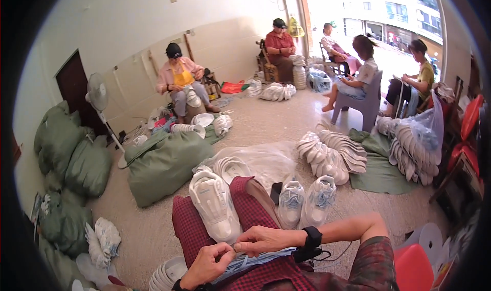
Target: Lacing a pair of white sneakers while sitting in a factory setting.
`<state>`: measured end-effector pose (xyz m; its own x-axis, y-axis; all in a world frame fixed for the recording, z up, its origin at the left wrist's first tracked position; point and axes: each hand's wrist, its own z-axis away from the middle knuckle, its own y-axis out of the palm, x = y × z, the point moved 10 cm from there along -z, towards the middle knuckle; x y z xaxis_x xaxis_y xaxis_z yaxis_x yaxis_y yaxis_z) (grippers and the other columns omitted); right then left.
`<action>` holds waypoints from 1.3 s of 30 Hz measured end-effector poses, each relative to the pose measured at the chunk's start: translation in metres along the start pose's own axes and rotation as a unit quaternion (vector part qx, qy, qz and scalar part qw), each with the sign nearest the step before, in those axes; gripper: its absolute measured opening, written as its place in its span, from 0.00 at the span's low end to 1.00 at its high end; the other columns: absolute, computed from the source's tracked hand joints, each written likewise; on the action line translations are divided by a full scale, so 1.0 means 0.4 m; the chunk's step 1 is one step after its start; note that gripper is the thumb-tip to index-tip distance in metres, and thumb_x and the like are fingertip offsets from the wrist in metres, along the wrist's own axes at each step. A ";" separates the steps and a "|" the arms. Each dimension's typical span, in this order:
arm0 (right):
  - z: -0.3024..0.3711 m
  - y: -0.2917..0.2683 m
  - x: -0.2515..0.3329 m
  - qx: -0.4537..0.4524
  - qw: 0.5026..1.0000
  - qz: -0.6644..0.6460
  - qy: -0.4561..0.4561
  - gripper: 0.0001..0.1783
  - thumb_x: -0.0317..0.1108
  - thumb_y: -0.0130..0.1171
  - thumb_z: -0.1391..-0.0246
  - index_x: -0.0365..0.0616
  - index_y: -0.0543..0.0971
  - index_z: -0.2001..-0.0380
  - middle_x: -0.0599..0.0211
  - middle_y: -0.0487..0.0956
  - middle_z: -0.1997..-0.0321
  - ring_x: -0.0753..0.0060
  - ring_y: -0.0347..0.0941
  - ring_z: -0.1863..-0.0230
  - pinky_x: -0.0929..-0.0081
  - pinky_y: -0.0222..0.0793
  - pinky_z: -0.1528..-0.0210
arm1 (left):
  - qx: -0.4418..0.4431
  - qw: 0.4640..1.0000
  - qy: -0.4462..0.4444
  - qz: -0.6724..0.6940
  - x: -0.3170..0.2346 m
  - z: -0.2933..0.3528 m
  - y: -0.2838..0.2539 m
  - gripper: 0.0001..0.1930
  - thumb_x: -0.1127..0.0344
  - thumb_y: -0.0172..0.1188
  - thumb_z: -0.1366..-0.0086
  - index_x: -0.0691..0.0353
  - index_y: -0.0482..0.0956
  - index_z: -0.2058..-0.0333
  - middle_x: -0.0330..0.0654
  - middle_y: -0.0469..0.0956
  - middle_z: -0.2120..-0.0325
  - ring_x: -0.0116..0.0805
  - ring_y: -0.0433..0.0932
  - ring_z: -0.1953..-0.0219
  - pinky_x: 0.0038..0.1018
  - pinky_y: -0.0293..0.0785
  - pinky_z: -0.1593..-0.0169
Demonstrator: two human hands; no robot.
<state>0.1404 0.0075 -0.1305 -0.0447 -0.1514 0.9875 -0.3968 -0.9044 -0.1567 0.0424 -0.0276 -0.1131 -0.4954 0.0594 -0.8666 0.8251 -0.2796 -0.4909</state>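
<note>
A chunky white sneaker [214, 209] is resting unheld on the person's lap over red-and-black checked cloth [188, 227], its rounded toe pointing back toward the person, its long axis running away and slightly left. Beside the toe, the left hand [208, 263] and right hand [266, 240] are bringing bunched fingertips together; what they are pinching, I cannot tell. Beneath, thin pale-blue laces [245, 263] are lying loosely; careless pulling could be tangling them, and a shifting knee could be tipping the sneaker.

Premises appear to be a shoe workshop: stacked white shoe pieces [318, 157] lie beyond the right hand [267, 239], bulging green sacks [166, 165] beyond the left hand [208, 264], seated workers [180, 77] farther ahead.
</note>
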 end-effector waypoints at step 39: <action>0.938 -0.840 -0.568 -0.575 0.565 0.425 0.411 0.15 0.42 0.59 0.46 0.40 0.84 0.67 0.49 0.83 0.64 0.45 0.80 0.62 0.52 0.75 0.57 | -0.058 0.891 0.124 0.432 -0.105 -0.026 -0.279 0.12 0.62 0.52 0.27 0.59 0.70 0.71 0.29 0.57 0.84 0.21 0.52 0.82 0.22 0.51 0.76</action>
<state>0.6280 0.1961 -0.3094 -0.8910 0.3283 0.3135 -0.2229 0.2853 -0.9322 -0.0260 0.0110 -0.0226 0.4017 0.0835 -0.9120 0.8995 -0.2227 0.3758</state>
